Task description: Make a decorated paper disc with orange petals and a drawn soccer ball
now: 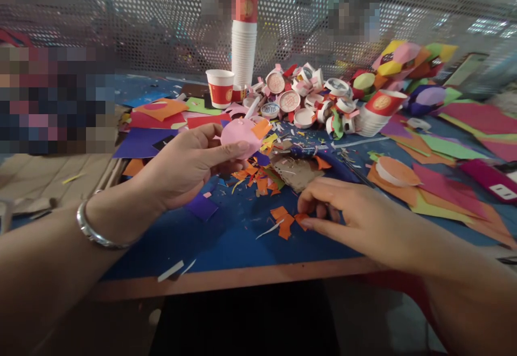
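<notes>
My left hand (189,159) grips a round pink paper-covered disc (236,134) between thumb and fingers, raised over the table. Orange and purple paper tabs stick out from the disc's edge. At the table's near side, my right hand (343,210) pinches a small orange paper piece (301,221) between thumb and fingertips. Just left of it lie more orange paper pieces (283,225) with a thin white strip across them. Beyond both hands spreads a pile of orange scraps (258,177).
Behind stand a tall stack of paper cups (244,43) and a red-and-white cup (220,89). Several cut cup bases (289,101) are heaped nearby. Tilted cups (379,112), colored paper sheets (456,189) and a magenta object (490,180) lie right. Cardboard (52,178) is at left.
</notes>
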Demonstrator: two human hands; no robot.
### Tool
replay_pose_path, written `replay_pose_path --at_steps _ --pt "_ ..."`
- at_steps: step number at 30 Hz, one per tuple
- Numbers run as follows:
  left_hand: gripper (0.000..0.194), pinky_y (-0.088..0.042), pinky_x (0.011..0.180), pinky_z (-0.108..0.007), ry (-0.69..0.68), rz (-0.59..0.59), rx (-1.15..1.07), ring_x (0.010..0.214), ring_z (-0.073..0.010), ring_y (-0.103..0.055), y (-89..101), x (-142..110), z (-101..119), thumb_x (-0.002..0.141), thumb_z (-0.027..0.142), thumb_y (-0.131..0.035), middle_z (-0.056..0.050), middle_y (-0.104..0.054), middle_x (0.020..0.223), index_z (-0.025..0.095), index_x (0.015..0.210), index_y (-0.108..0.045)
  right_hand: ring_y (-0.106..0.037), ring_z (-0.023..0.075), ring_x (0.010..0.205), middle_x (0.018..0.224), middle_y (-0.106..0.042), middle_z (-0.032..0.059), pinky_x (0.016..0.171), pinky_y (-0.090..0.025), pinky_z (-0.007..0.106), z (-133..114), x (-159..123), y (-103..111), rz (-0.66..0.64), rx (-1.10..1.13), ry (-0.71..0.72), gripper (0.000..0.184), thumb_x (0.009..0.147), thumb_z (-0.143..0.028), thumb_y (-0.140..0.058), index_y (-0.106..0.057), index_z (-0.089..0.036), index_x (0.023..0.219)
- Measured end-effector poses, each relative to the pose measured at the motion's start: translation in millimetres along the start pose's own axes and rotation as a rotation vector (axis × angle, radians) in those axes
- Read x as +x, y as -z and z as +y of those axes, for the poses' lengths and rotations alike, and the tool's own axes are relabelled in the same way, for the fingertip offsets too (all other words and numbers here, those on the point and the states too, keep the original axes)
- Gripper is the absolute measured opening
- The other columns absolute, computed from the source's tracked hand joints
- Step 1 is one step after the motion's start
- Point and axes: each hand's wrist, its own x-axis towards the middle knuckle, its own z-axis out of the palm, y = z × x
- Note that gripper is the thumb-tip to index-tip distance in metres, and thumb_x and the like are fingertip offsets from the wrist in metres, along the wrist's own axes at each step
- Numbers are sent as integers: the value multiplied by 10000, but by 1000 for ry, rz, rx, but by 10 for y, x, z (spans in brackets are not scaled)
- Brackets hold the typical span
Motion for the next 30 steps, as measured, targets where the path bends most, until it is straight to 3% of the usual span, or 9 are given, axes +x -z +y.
replay_pose_path --at_steps 4,8,14,25,30 --pt "265 -558 692 -223 -17 -5 4 755 -113 -673 3 2 -15 748 220 -922 -34 -716 899 128 909 -732 -610 128 635 890 -707 13 606 -482 291 -7 13 -20 33 69 2 65 955 -304 -685 -684 -246 925" --pt "259 -557 692 -238 -25 -3 -6 746 -122 -674 -1 2 -16 733 222 -929 -32 -715 848 131 855 -719 -611 129 636 891 -708 19 594 -482 287 -32 32 -26 59 93 7 23 929 -252 -696 -700 -241 909" --pt "260 -540 657 -208 -19 -24 25 708 -105 -668 5 -3 -11 756 235 -920 -30 -731 821 127 890 -725 -640 157 715 972 -701 39 647 -494 310 -30 21 -41 95 21 9 140 951 -360 -707 -720 -253 1039" --pt "201 -551 651 -203 -25 -45 7 719 -113 -685 -5 -14 -12 775 212 -898 -37 -740 811 121 853 -737 -602 132 623 806 -710 4 591 -465 282 -84 33 -22 56 93 -33 57 934 -264 -665 -687 -235 890" --pt "192 -556 646 -264 -9 -49 20 685 -139 -682 20 -26 -14 823 290 -861 -58 -735 813 142 794 -740 -641 157 668 830 -750 -1 622 -472 300 -64 25 26 114 81 -40 75 926 -282 -660 -722 -258 891"
